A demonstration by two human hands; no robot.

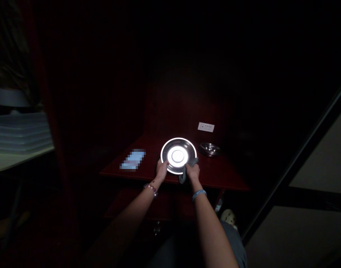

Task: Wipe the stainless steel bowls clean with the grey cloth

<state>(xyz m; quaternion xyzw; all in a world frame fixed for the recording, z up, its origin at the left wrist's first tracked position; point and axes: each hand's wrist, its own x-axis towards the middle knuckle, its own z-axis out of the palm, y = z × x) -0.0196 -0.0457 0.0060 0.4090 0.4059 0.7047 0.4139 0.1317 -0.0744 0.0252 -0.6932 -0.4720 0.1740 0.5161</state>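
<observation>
A shiny round metal dish point(191, 146) is held up above the dark red desk, its inside facing me and glaring with light. My left hand point(161, 170) grips its lower left rim. At the lower right rim, my right hand point(193, 172) is closed on a grey cloth point(182, 178) and presses it against the dish. Part of the cloth hangs below the rim. To the right, a small stack of metal bowls point(210, 149) stands on the desk.
The red desk point(142, 169) bears a blurred bright flat item point(132, 160) at the left. A white socket point(206, 127) is on the wall behind. Stacked clear trays point(19, 134) stand at the far left. A bottle point(219, 205) is below the desk, near a light shoe point(228, 217).
</observation>
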